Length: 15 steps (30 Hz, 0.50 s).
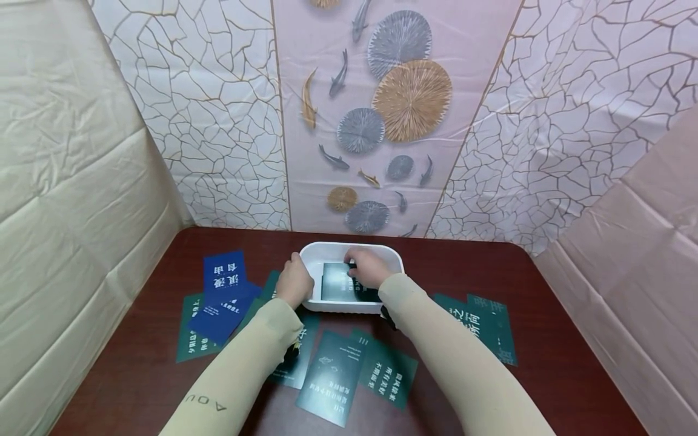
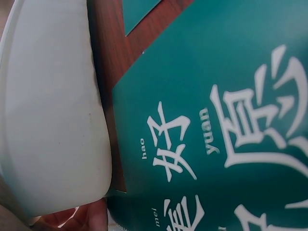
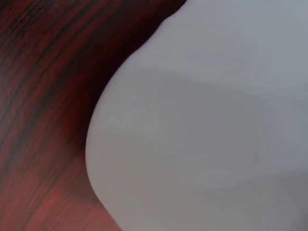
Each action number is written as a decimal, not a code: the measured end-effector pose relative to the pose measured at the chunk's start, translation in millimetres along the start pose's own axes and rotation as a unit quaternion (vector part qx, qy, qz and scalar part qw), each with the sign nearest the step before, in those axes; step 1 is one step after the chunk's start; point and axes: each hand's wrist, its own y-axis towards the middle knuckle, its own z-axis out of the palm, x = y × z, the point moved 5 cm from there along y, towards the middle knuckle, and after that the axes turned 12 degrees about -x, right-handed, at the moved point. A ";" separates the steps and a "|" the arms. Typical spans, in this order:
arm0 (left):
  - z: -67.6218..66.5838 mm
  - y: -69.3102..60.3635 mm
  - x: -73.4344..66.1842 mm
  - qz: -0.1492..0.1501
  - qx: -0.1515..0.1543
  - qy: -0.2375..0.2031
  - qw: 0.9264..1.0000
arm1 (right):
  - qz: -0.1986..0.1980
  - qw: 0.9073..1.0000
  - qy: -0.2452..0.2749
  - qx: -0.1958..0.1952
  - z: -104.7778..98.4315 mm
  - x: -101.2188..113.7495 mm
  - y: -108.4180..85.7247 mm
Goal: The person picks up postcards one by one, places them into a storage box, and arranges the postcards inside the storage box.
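A white plastic basin [image 1: 351, 307] stands at the middle back of the table, with a green card [image 1: 336, 281] bearing pale writing inside it. My left hand [image 1: 294, 282] holds the basin's left end by the rim. In the left wrist view, fingers [image 2: 94, 215] show at the lower end of the basin wall [image 2: 53, 110]. Reaching into the basin, my right hand [image 1: 369, 267] has thumb and finger at the card's upper right part, seemingly pinching it. The right wrist view holds only the basin's outer wall [image 3: 202, 130] and wood, so those fingers are hidden there.
Blue cards [image 1: 225, 274] overlap a green card [image 1: 191, 339] at the left. In front of the basin lie more green cards [image 1: 332, 375], partly under the left arm. Others [image 1: 493, 324] lie right of the right arm. Cloth-covered walls [image 1: 229, 121] surround the table [image 1: 463, 266].
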 end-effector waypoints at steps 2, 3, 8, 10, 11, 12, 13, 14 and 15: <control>-0.7 -0.7 -0.5 0.003 -0.001 0.001 1.000 | -0.003 1.000 -0.005 0.009 2.5 0.6 0.2; -0.9 -0.8 -0.8 0.004 -0.001 0.001 1.000 | -0.004 1.000 -0.009 0.014 4.1 0.2 0.3; -1.3 -1.2 -2.1 0.009 -0.001 0.000 1.000 | 0.000 1.000 -0.017 0.024 9.7 -3.0 -0.8; -1.5 -0.7 -2.3 0.010 -0.001 0.000 1.000 | -0.005 1.000 -0.017 0.021 11.2 -3.6 -1.0; -1.8 -0.7 -2.3 0.010 -0.002 0.000 1.000 | -0.009 1.000 -0.018 0.021 12.1 -3.6 -1.0; -1.9 -0.5 -2.2 0.010 -0.003 0.001 1.000 | -0.011 0.999 -0.020 0.022 13.1 -3.8 -1.1; -2.0 -0.5 -2.0 0.008 -0.004 0.001 1.000 | -0.014 0.999 -0.021 0.024 14.1 -3.6 -1.1; -2.2 -0.6 -1.7 0.008 -0.005 0.001 1.000 | -0.018 0.999 -0.023 0.026 15.4 -3.6 -1.1; -2.2 -0.5 -1.3 0.007 -0.006 0.002 1.000 | -0.022 0.999 -0.025 0.027 16.5 -3.3 -1.1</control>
